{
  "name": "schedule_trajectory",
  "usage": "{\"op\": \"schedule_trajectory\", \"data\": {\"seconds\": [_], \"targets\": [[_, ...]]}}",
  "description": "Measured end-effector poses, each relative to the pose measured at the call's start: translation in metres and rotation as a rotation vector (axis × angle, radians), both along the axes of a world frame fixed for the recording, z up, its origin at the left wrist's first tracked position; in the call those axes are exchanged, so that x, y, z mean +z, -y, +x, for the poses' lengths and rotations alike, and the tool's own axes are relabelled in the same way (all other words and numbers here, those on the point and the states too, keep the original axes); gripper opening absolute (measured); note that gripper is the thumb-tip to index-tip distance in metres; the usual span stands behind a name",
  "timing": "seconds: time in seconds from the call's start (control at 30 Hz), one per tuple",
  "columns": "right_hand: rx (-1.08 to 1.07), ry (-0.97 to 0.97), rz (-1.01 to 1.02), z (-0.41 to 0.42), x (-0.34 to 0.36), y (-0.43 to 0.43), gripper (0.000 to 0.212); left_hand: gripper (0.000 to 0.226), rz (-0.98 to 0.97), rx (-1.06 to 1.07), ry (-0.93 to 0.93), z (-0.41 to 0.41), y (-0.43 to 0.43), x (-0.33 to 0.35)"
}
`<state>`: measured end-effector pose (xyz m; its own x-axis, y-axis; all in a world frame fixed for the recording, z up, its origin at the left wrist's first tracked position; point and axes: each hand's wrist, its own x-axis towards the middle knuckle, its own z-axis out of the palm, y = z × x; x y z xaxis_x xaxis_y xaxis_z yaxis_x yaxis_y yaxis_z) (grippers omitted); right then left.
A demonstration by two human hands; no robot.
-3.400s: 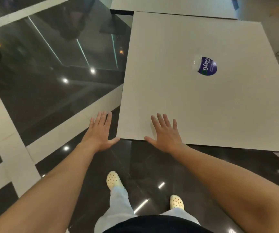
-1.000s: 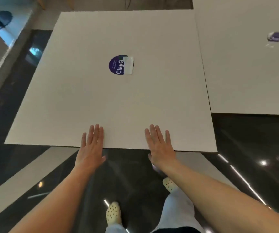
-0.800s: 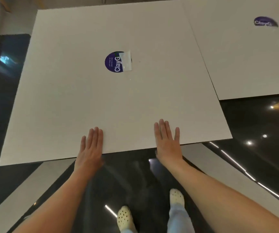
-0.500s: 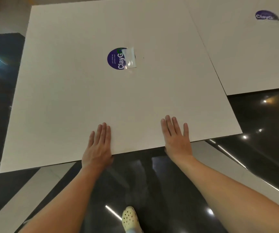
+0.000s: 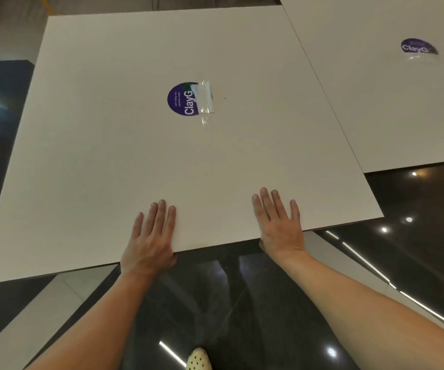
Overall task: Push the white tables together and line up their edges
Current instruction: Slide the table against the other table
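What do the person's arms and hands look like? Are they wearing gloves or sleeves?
No gloves and no sleeves. Both forearms are bare all the way to the bottom of the picture. The left hand and the right hand are bare too, with no rings, watch or bracelet that I can see. The only clothing in view is a cream shoe with holes.

Bare forearms without sleeves, cream perforated clog [image 5: 199, 359] on one foot
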<state>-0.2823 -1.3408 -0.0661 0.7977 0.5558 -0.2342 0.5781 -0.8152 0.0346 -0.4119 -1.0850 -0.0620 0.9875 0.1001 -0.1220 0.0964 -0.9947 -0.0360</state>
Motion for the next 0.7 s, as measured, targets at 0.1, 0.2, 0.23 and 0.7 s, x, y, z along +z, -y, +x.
{"op": "schedule_trajectory", "data": {"seconds": [0.1,0.2,0.23,0.7], "targets": [[0.01,0.005,-0.01,0.011,0.001,-0.007,0.103,0.094,0.018,0.006,-0.011,0.01,-0.004,0.001],[0.019,0.054,0.004,0.025,0.002,-0.014,0.098,0.099,0.019,0.001,-0.002,0.026,-0.011,0.003],[0.023,0.06,-0.005,0.031,0.001,-0.017,0.097,0.102,0.018,0.003,0.002,0.032,-0.013,0.003],[0.046,0.099,0.002,0.075,-0.001,-0.033,0.093,0.102,0.036,0.017,-0.021,0.074,-0.026,0.004]]}}
